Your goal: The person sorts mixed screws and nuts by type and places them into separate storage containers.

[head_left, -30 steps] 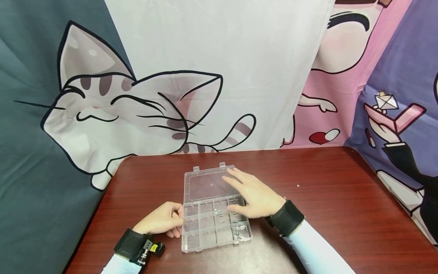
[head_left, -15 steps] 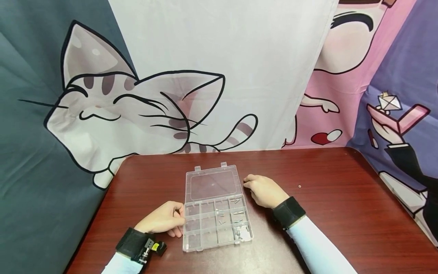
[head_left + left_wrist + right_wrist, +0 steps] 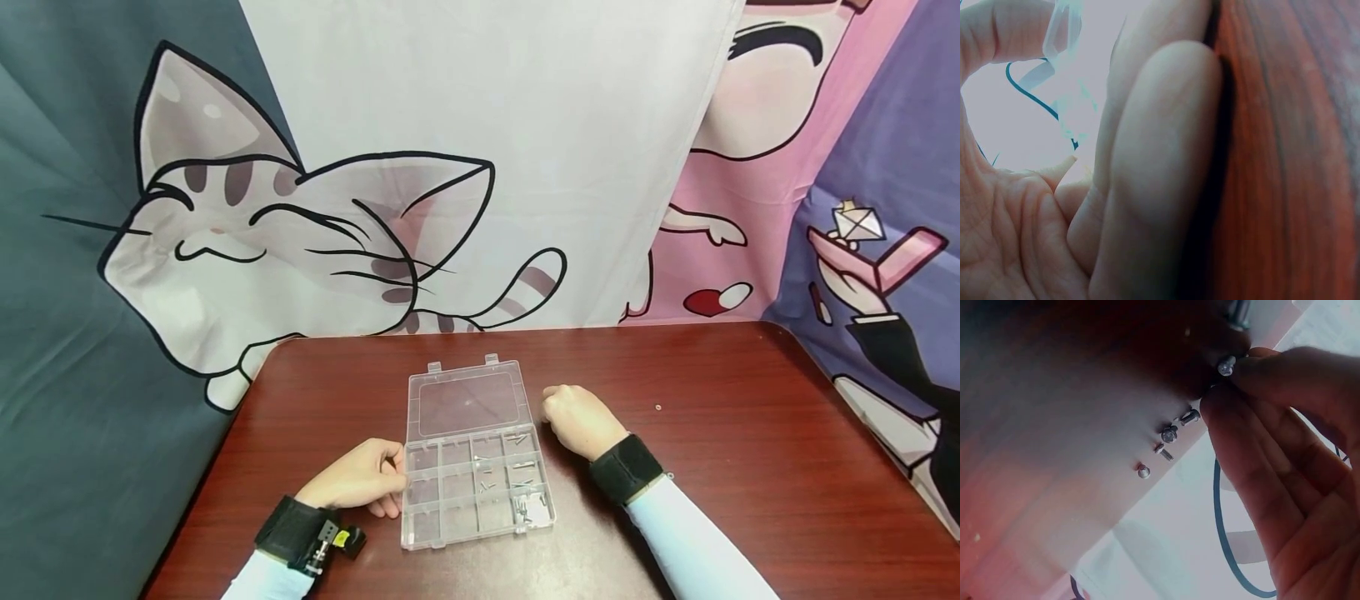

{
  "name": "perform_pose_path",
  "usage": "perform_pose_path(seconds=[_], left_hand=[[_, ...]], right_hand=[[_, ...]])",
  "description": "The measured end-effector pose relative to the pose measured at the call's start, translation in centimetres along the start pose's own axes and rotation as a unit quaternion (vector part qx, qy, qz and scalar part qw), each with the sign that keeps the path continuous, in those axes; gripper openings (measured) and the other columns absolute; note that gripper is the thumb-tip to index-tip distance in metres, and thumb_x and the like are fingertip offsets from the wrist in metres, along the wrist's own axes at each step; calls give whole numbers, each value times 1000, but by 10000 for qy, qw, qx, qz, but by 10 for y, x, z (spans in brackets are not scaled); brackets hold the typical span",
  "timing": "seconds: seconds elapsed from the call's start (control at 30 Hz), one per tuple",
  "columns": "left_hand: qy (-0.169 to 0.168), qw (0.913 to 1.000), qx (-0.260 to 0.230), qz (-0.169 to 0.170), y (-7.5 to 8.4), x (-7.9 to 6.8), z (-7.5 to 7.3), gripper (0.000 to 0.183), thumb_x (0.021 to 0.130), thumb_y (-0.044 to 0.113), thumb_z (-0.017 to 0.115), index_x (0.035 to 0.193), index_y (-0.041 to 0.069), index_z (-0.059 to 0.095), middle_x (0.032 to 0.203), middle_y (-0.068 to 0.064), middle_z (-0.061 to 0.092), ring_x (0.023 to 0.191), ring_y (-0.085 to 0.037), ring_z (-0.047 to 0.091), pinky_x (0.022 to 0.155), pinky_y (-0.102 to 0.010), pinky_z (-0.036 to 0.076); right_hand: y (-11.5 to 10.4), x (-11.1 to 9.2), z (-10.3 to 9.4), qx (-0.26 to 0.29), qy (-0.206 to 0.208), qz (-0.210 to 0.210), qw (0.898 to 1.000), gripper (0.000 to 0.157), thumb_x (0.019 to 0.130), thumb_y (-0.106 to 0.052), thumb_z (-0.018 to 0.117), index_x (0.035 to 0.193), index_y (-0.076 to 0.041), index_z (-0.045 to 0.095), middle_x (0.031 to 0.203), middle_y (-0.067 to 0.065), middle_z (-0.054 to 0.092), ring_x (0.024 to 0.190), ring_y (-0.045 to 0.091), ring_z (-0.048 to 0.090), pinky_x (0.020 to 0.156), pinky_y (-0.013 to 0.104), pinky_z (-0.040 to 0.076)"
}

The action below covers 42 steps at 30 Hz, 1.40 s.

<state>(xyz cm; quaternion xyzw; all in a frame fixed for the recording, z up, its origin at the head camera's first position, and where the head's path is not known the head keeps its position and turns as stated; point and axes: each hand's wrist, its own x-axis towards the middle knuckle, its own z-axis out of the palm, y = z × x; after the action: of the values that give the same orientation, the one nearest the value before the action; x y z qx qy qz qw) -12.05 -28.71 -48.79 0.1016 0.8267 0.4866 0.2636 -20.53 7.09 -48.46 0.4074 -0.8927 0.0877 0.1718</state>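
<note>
A clear plastic compartment box (image 3: 457,492) lies with its lid (image 3: 468,402) folded back on the table. Its right-hand compartments hold small metal screws (image 3: 532,507); the left ones look bare. My left hand (image 3: 360,477) pinches the box's left side between thumb and finger, and the plastic edge (image 3: 1063,37) shows at the thumb in the left wrist view. My right hand (image 3: 581,419) is down on the table right of the lid, fingers curled. In the right wrist view a screw (image 3: 1227,365) sits at its thumb and index tips; several loose screws (image 3: 1169,433) lie nearby.
The brown table (image 3: 750,467) has a tiny ring-like piece (image 3: 658,407) to the right, and another small piece (image 3: 670,476) beside the right sleeve. A printed cloth (image 3: 480,83) hangs behind the table's far edge.
My right hand has left its place over the box, fingers spread, for the table right of the lid, where its fingers have curled in. The left hand stays on the box.
</note>
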Motion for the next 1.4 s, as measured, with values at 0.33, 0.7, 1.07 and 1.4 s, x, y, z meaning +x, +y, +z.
perform_pose_path(seconds=[0.33,0.7,1.07,1.4], left_hand=[[27,10000,47,26,1,-1,0,13,85,12,62,85,2,54,66,-12,67,57,-26,67,50,-39,56],[35,9999,94,11,0,1,0,13,85,13,62,85,2,55,66,-12,67,57,-25,67,51,-39,56],[13,9998,169,48,0,0,-1,15,86,14,62,85,2,55,66,-12,67,57,-26,68,52,-40,56],[33,9999,119,-15,1,0,1,14,86,14,62,86,2,54,66,-11,67,57,-26,67,52,-40,56]], right_hand=[[-1,1,-8,467,54,118,9988,24,62,-3,64,68,-19,48,69,-7,41,58,12,46,54,29,43],[-45,13,-34,1903,484,-605,9787,18,66,-6,62,77,-18,55,78,-11,47,64,-1,44,57,10,37],[-71,14,-42,1940,448,-1289,9715,20,66,-3,61,77,-18,54,76,-10,46,67,-4,40,59,8,34],[-78,6,-42,1265,-430,-1213,9836,89,76,-67,67,146,-16,50,150,8,45,134,27,46,109,41,39]])
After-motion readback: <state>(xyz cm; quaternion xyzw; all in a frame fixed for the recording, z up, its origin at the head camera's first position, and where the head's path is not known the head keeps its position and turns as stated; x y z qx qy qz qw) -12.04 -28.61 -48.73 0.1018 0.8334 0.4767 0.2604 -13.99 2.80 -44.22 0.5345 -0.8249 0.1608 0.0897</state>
